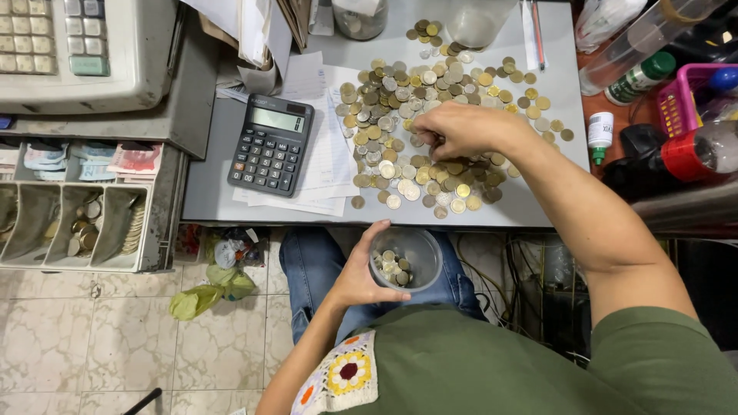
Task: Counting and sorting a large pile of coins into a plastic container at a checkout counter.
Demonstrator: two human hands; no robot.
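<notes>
A wide heap of gold and silver coins (400,107) covers the middle of the grey counter (215,184). My right hand (453,131) rests on the heap with its fingers curled down onto coins at its left side. Whether it holds any coin I cannot tell. My left hand (357,273) holds a clear plastic cup (407,257) below the counter's front edge, over my lap. Several coins lie in the cup's bottom.
A dark calculator (270,144) lies on paper sheets left of the heap. An open cash drawer (73,207) with notes and coins and a cash register (84,46) stand at left. Bottles and a pink basket (684,96) crowd the right. A clear jar (477,21) stands at the back.
</notes>
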